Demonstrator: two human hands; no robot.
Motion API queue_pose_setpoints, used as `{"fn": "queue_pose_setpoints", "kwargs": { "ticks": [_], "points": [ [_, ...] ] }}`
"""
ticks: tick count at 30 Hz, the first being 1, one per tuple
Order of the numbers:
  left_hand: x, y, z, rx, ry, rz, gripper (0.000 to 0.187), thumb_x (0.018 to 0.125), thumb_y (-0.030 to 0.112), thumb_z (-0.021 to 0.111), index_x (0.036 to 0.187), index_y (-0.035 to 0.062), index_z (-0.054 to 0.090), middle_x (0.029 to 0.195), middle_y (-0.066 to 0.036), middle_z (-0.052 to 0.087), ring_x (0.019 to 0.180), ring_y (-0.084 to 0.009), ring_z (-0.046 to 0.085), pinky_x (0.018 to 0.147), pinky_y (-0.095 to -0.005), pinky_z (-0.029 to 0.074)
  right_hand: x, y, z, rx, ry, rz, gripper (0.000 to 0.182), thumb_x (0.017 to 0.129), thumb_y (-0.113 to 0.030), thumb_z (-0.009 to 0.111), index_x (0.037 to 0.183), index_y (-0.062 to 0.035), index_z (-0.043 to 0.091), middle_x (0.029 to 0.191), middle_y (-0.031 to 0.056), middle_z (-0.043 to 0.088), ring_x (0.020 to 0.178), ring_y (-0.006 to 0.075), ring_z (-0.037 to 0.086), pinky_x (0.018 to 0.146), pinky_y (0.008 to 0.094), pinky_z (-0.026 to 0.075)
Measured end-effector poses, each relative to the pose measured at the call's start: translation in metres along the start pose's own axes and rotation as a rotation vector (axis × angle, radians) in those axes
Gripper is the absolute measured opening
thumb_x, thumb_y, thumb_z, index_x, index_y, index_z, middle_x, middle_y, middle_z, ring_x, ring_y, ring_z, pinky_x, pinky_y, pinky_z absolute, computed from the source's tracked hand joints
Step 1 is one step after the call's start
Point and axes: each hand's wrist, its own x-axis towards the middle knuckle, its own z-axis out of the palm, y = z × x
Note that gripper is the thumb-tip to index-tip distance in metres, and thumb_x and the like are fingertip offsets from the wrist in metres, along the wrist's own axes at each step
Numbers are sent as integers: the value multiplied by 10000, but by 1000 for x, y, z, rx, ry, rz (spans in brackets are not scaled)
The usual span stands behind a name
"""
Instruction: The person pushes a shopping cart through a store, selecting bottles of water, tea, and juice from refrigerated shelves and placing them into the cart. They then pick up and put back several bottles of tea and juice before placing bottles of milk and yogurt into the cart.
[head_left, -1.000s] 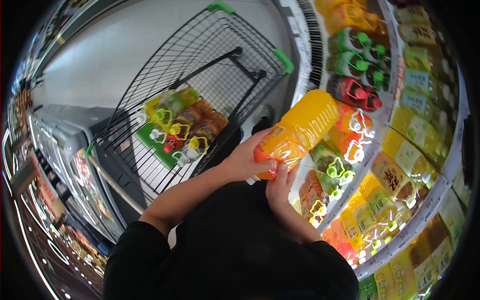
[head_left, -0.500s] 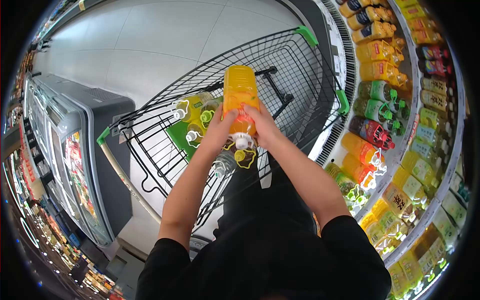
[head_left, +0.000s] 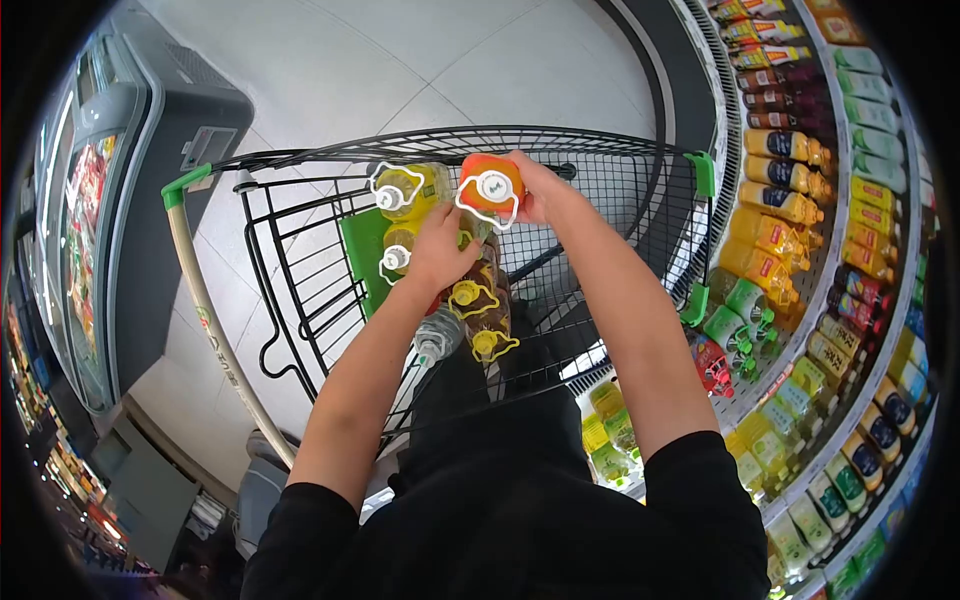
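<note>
My right hand [head_left: 542, 188] is wrapped round the far side of an orange juice bottle [head_left: 480, 168], upright with its white cap and carry loop facing me. My left hand [head_left: 447, 248] reaches down among the bottles in the shopping cart [head_left: 330, 290], its thumb and fingers round the neck of a green-capped bottle [head_left: 464, 239]. Beside it on the left stand two yellow drink bottles [head_left: 425, 184] with white caps. Nearer me are dark drink bottles [head_left: 487, 322] with yellow caps and a clear bottle [head_left: 440, 330]. My left fingertips are partly hidden.
A green panel [head_left: 362, 262] lines the cart near its handle [head_left: 205, 310]. Shelves of bottled drinks [head_left: 775, 250] curve along the right. A grey freezer case [head_left: 185, 120] stands at the left on the tiled floor.
The orange juice bottle has gone from lying tilted in both hands to upright in the right hand. My left hand has left it for the other bottles. The view has turned relative to the shelves.
</note>
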Motion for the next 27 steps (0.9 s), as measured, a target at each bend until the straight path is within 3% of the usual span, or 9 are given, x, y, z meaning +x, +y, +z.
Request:
{"fn": "queue_pose_setpoints", "kwargs": {
  "ticks": [1,6,8,13,16,17,20,27],
  "points": [
    [2,8,-7,-41,-3,-31,643,825,290,719,1285,-114,525,1366,-322,519,1292,-462,486,1117,-481,390,3,-4,4,-6,63,-8,447,1038,-426,401,1217,-85,629,1107,83,724,958,191,732,675,327,622],
    [3,15,7,-83,123,-116,615,821,268,740,1266,-88,508,1332,-306,535,1278,-452,496,1101,-467,412,33,-3,5,50,20,-9,482,1067,-438,359,1263,-72,604,1203,105,689,1024,226,724,793,386,638],
    [-6,8,20,-49,204,-39,587,818,254,745,1251,-76,526,1331,-292,535,1281,-443,498,1095,-463,421,33,1,3,56,25,13,447,1055,-383,384,1289,-55,578,1219,113,677,1071,227,707,870,399,630],
    [-5,-6,16,-105,219,-5,516,795,232,764,1187,-48,580,1354,-260,523,1300,-427,489,1099,-457,425,0,-15,-16,18,-85,28,446,1043,-350,428,1299,-9,560,1228,147,681,1041,248,723,877,397,628],
    [-6,-7,14,-126,218,23,522,785,233,770,1188,-40,582,1350,-255,521,1295,-428,492,1099,-458,426,-20,-38,-6,-144,-24,110,493,1059,-394,374,1337,-17,528,1236,186,670,1055,281,720,886,434,623],
    [-6,-9,14,-124,224,29,522,782,234,772,1186,-38,583,1349,-253,521,1292,-427,493,1097,-459,428,-18,-39,-6,-130,-48,106,468,1044,-375,406,1320,-21,540,1218,177,680,1046,277,723,893,433,621],
    [-11,-10,17,-133,250,28,521,775,233,775,1180,-35,587,1344,-246,520,1287,-424,496,1095,-460,429,3,-42,1,-179,-76,105,508,1033,-424,422,1297,-8,548,1209,172,682,1038,266,725,865,407,632],
    [-4,-13,18,-171,264,34,496,767,218,772,1165,-19,595,1302,-228,533,1255,-415,511,1077,-458,439,54,-14,19,-180,-4,45,546,1028,-523,417,1217,-47,606,1018,113,729,845,187,750,618,296,644]
  ]
}}
